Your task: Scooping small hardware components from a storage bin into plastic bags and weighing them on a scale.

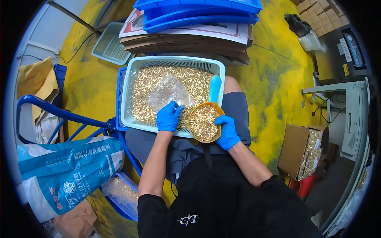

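Scoop (204, 122) — an orange bowl with a light-blue handle — was held at its right rim by the right hand (228, 131), whose gloved fingers were curled around the bowl's edge. It was heaped with small pale-gold pieces (166, 81) and was rested against the near rim of the tray (126, 89), just right of the left hand (168, 116). A clear plastic bag (167, 92) was pinched at its lower edge by the left hand, thumb and fingers closed on the film, and was laid across the pieces in the tray's middle. The two hands were kept apart, with the scoop between them.

Whatever was carried in the bag could not be made out through the crumpled film, and the single pieces were too small for their shape to be told (only a grainy, glinting mass was seen). The tray's near wall was partly hidden by both hands.

The tray was seen to be a pale-teal plastic basket with slotted walls and rounded corners, propped on the person's lap. Both gloves were smooth, bright blue and tight-fitting. Flattened brown cardboard (186, 43) was stacked beyond the tray — under blue plastic bins (198, 12).
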The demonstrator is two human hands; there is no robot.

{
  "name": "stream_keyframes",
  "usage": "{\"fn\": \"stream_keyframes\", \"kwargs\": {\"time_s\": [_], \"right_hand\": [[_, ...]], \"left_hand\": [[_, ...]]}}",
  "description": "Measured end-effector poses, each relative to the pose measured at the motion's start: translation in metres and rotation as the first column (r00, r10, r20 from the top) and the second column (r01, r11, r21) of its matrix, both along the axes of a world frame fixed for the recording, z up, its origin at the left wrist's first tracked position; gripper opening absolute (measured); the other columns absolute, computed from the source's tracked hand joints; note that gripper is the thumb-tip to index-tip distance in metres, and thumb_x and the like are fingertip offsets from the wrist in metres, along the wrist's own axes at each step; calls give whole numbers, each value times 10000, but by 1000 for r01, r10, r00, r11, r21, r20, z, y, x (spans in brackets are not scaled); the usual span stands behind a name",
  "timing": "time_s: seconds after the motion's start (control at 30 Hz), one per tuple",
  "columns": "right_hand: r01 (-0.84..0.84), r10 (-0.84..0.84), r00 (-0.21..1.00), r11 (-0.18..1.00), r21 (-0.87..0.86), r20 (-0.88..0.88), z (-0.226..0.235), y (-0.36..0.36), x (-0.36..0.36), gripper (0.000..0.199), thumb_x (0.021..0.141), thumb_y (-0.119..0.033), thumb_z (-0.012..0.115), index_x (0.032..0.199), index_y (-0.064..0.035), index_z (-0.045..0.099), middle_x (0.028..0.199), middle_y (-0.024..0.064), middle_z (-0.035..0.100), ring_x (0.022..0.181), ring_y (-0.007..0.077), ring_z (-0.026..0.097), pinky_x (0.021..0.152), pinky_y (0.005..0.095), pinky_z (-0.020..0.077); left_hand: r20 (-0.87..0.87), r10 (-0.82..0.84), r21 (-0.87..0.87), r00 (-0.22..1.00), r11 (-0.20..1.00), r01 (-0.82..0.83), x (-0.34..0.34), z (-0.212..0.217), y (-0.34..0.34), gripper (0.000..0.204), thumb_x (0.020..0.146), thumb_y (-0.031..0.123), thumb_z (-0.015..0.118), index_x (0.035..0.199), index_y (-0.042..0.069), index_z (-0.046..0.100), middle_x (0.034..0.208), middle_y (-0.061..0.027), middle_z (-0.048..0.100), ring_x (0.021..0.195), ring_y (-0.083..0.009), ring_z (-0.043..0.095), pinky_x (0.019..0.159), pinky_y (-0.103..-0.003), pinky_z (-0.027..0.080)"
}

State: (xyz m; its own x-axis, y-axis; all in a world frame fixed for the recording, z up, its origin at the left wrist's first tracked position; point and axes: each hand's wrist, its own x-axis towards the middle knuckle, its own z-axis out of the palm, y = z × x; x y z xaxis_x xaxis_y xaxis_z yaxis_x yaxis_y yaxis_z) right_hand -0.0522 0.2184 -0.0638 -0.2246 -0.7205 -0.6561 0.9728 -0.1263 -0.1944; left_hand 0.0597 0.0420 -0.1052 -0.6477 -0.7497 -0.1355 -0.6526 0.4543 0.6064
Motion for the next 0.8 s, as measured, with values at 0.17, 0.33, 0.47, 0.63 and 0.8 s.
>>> {"fn": "stream_keyframes", "kwargs": {"time_s": [0.17,0.33,0.47,0.63,0.8], "right_hand": [[25,-23,998,999,45,-52,-7,3,4,543,618,-81,460,1148,37,453,1067,179,551,972,315,550,905,432,434],[24,-23,997,1000,7,-67,-14,0,9,535,620,-75,461,1142,42,458,1062,175,553,969,311,550,898,427,438],[32,-31,996,999,4,-80,-15,-7,13,529,625,-52,464,1149,20,458,1044,158,553,964,285,550,888,406,445],[46,-50,996,997,-63,-78,-1,6,-15,499,631,-67,480,1113,63,471,1049,201,559,958,327,560,876,423,449],[-27,5,995,973,-229,-97,-17,-23,9,401,656,-66,520,1056,-72,541,976,88,577,869,210,564,786,347,465]], "left_hand": [[-32,-187,-140,982,974,181,-5,5,0,344,846,418,486,738,95,538,643,-176,554,597,-377,535,524,-445,414],[-83,-189,-226,979,960,166,-2,0,-12,240,883,252,465,784,58,564,671,-162,559,626,-347,548,559,-405,437],[-374,-115,128,920,976,174,7,2,-18,212,871,187,467,942,31,592,775,-136,609,713,-260,588,642,-344,456],[-221,-206,352,953,895,275,-23,21,-5,238,813,201,552,889,-11,629,795,-150,632,740,-186,595,674,-313,456],[-446,19,470,895,856,216,15,13,-9,66,768,30,519,704,21,532,723,-53,563,661,-125,508,590,-283,430]]}}
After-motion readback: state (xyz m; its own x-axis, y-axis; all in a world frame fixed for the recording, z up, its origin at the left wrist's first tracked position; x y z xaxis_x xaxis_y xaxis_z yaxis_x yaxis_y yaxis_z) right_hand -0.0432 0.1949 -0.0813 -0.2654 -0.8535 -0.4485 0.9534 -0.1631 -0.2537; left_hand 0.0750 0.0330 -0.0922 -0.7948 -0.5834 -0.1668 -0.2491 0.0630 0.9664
